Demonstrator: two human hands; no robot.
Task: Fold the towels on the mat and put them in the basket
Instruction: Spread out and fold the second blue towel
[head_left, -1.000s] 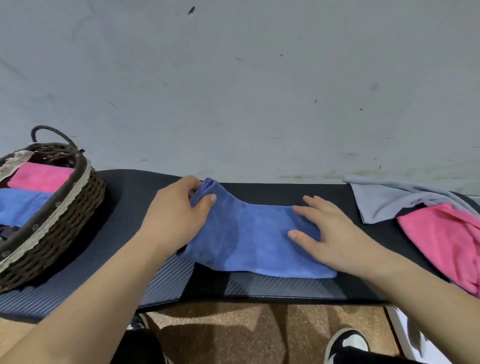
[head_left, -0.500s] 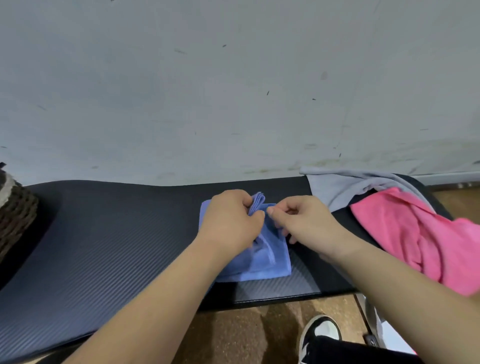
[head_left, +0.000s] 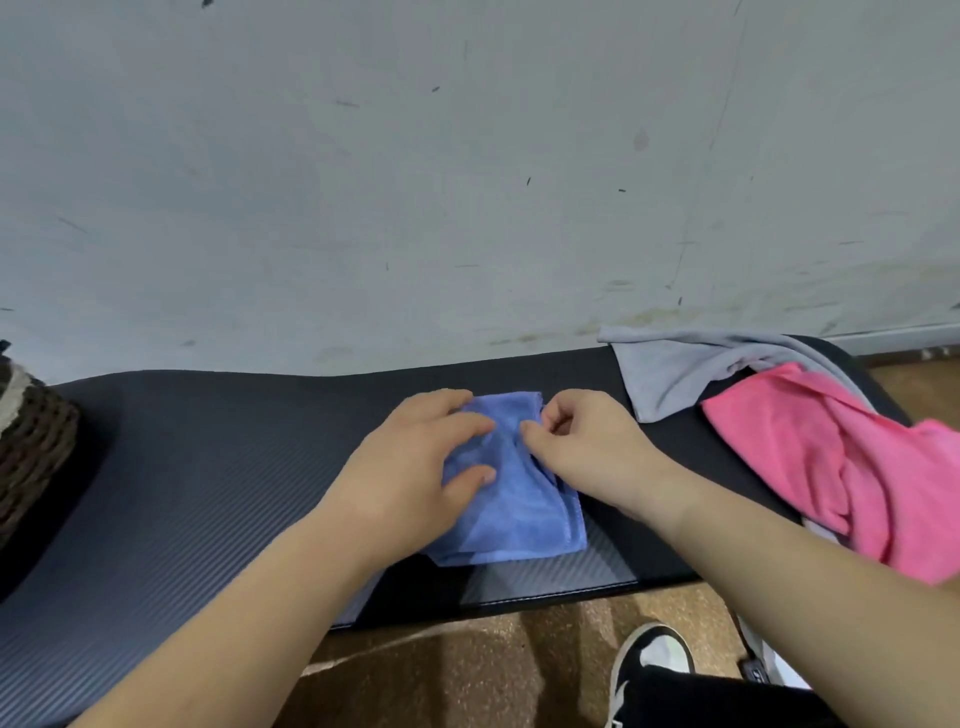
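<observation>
Soft, even light, perhaps from overhead, casts faint shadows under the grip of the left hand (head_left: 410, 467) and right hand (head_left: 587, 447) on the blue towel (head_left: 519, 509). Nearer than the grip the mat (head_left: 545, 574) shows a pale sheen; far left of it the basket (head_left: 36, 447) lies dim. Wide-angle bending bows the mat's edges, and detail is slightly soft.

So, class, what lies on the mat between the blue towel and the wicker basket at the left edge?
Only bare mat: the head view shows its dark ribbed surface uncovered from the basket to the blue towel under the left hand.
</observation>
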